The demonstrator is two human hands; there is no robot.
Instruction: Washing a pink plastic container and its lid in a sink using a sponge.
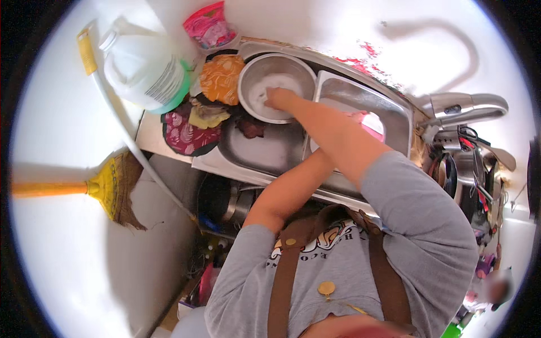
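Observation:
A round steel bowl (310, 72) holds whitish, cloudy liquid (270, 86) and stands over the back of the left sink basin. My right hand (279, 99) reaches down into it with the fingers at the liquid; whether they grip anything cannot be made out. My left forearm (296, 186) passes beneath my right forearm, which hides my left hand. Just past that crossing, a pink container with a white end (374, 122) shows over the right sink basin (395, 107); what supports it is hidden.
Left of the bowl lie an orange patterned cloth (222, 78) and a maroon patterned cloth (192, 131). A large plastic jug (141, 69) with green liquid stands behind. A broom (118, 190) and a long pale tube (120, 122) are leftward. A faucet (460, 107) and utensils (469, 160) crowd the right.

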